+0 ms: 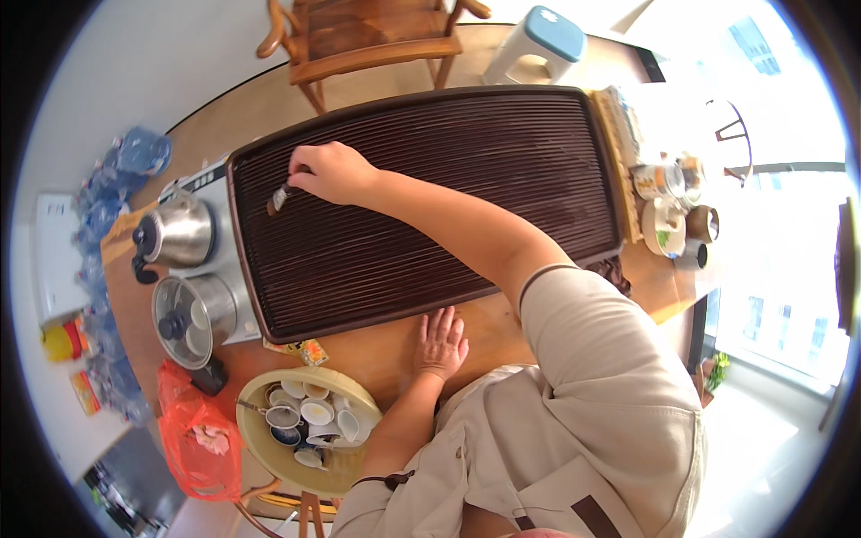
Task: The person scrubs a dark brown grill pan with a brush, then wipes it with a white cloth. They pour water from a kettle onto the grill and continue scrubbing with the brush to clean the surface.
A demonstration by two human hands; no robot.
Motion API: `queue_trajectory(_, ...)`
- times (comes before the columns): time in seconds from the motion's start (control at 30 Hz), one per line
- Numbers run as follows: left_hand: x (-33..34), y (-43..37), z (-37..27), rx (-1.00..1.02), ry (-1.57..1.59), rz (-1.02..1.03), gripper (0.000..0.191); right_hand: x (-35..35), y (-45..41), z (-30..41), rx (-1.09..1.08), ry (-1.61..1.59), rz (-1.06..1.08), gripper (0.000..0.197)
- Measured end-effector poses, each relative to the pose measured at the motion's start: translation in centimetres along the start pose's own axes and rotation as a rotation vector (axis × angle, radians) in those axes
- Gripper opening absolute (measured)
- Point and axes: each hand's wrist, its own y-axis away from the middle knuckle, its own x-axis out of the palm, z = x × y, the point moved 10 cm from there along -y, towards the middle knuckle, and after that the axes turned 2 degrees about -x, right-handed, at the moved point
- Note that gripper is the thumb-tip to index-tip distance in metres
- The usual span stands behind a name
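Note:
A large dark slatted tea tray (430,202) lies on the wooden table (377,350). My right hand (333,173) reaches across to its left part and grips a small brush (278,199), whose brown bristles point down at the slats. My left hand (441,343) rests flat on the table at the tray's near edge, fingers apart, holding nothing. A yellowish basin (252,437) with several white and dark cups and a small strainer (282,417) stands to the left of my left forearm.
Left of the tray are a steel kettle (178,232) and a glass-lidded pot (195,319). A red plastic bag (195,437) sits beside the basin. Jars (659,180) and cups (703,223) stand at the right. A wooden chair (377,33) and a stool (538,47) are beyond.

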Motion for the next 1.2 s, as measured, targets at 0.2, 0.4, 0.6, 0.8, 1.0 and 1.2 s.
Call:
queue_trajectory(0.2, 0.0, -0.1, -0.5, 0.038, -0.071, -0.002, 0.059, -12.5, 16.2, -10.7, 0.526, -0.595, -0.218, 0.023)
queue_trajectory(0.4, -0.5, -0.2, -0.8, 0.058, -0.157, 0.023, 0.058, -23.3, 27.7, -16.3, 0.809, -0.145, -0.391, 0.042)
queue_trajectory(0.6, 0.3, -0.3, -1.1, 0.077, -0.151, -0.001, 0.058, -25.1, 25.2, -18.8, 0.754, 0.312, -0.262, 0.061)
queue_trajectory(0.8, 0.5, -0.5, -1.5, 0.091, -0.167, 0.006, 0.057, -24.9, 20.0, -19.0, 0.747, 0.320, -0.186, 0.056)
queue_trajectory(1.0, 0.2, -0.1, -0.9, 0.053, -0.168, -0.018, 0.053, -30.5, 21.2, -16.6, 0.716, 0.367, -0.278, 0.059)
queue_trajectory(1.2, 0.1, -0.4, -1.3, 0.084, -0.142, -0.016, 0.054, -39.4, 37.0, -15.8, 0.734, 0.463, -0.344, 0.046)
